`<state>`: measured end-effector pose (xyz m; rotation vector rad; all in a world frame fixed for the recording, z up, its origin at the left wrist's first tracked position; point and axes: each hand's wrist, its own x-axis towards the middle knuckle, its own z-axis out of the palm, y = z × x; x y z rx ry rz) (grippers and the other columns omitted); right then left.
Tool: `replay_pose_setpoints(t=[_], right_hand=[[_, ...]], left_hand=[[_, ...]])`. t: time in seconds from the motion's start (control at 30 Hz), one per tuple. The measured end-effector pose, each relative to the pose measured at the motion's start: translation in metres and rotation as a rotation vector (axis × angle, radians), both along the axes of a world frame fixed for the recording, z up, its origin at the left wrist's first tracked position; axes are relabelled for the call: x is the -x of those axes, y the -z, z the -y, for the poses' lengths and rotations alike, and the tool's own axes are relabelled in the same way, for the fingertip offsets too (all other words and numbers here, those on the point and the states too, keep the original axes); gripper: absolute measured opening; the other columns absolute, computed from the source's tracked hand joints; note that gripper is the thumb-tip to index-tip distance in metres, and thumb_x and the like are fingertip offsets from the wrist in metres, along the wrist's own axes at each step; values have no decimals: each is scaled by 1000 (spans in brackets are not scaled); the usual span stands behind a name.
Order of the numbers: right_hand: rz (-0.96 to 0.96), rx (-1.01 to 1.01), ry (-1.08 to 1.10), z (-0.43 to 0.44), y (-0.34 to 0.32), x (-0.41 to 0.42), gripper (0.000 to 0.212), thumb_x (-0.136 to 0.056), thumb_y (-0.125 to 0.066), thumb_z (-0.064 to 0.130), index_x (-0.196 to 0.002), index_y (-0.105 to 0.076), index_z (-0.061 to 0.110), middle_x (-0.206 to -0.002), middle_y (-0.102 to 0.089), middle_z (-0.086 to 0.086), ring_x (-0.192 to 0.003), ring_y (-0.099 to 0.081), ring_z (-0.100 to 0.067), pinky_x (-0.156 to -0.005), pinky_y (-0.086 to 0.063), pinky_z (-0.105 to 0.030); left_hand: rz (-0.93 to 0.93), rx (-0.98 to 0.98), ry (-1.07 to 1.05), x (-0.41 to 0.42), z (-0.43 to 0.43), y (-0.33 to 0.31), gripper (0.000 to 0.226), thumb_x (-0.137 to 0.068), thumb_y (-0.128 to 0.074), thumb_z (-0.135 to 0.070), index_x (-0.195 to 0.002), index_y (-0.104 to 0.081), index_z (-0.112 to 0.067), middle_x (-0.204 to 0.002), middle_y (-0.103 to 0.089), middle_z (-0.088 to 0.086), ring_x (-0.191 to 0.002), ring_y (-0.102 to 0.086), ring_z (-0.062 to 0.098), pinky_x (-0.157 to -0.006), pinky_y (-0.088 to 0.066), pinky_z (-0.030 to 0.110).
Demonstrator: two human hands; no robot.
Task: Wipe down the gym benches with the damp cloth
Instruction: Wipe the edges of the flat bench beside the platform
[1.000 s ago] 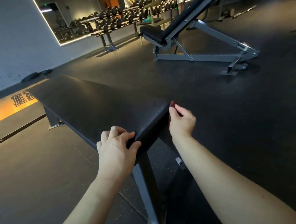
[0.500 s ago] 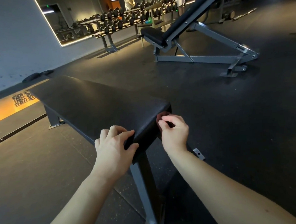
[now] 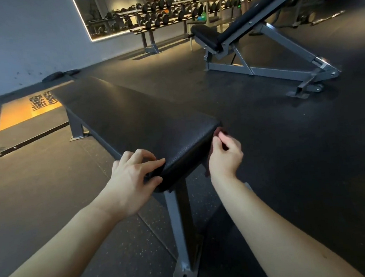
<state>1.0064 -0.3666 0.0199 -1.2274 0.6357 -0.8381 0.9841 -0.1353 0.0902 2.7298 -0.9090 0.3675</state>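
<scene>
An orange floor mat (image 3: 24, 114) lies far left, a dumbbell rack (image 3: 164, 16) lines the back wall, and an incline bench (image 3: 257, 46) stands to the right. The flat bench (image 3: 137, 120) runs toward the viewer. The left hand (image 3: 135, 180) grips its near left corner, fingers curled on top and thumb under the edge. The right hand (image 3: 226, 157) pinches the dark red cloth (image 3: 219, 131) (mostly hidden behind the hand) against the pad's near right corner.
</scene>
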Motion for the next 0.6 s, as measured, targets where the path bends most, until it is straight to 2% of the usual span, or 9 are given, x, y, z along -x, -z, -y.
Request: replay_pose_setpoints(t=[0.17,0.23,0.3,0.37,0.4,0.53,0.6], right_hand=[[2,170,-176,-45,5,39,11,-95,-71,15,-104,-75,18,-116,-59,12,-108,-59,2,-88,-45,-8],[25,204,-154,-40,3,37,10,-93,-73,14,-102,-75,17,-112,-61,11,-104,-60,4,-85,-45,-6],[17,217,-43,-20,-5,19,11,-91,-73,12,-99,-75,19,-108,-66,5,-101,-63,-4,-91,-48,-17],[-23,125,29,3,-14,-1,15,-91,-71,12,-98,-75,25,-109,-68,3,-104,-65,-13,-97,-52,-28],[-42,87,23,8,-16,-4,15,-93,-70,13,-99,-75,27,-111,-67,5,-106,-65,-14,-97,-52,-29],[-69,111,-19,-8,-12,9,12,-97,-67,15,-105,-74,20,-112,-57,14,-108,-59,-9,-94,-48,-20],[-73,167,-72,-31,-8,24,11,-97,-66,14,-106,-72,18,-117,-57,10,-107,-57,-6,-87,-43,-7]], left_hand=[[19,57,-12,-2,3,5,44,-94,-68,-36,-137,-61,-39,-122,-45,-19,-114,-35,12,-92,-33,39],[26,114,-9,1,1,8,39,-93,-69,-39,-132,-64,-37,-118,-45,-23,-112,-36,10,-91,-33,39],[49,165,-16,1,-3,10,34,-92,-69,-45,-124,-66,-34,-116,-45,-27,-110,-38,7,-90,-31,37],[65,192,-39,1,-9,12,33,-88,-72,-49,-116,-67,-33,-118,-47,-26,-110,-41,7,-89,-30,36],[69,199,-39,1,-12,14,34,-86,-72,-51,-115,-67,-33,-119,-49,-24,-110,-41,8,-89,-30,37],[61,221,-4,-1,-23,20,36,-87,-71,-46,-120,-70,-32,-123,-53,-21,-109,-38,8,-90,-34,40],[64,251,13,-2,-23,23,36,-85,-74,-44,-118,-72,-31,-122,-55,-20,-113,-40,10,-92,-33,40]])
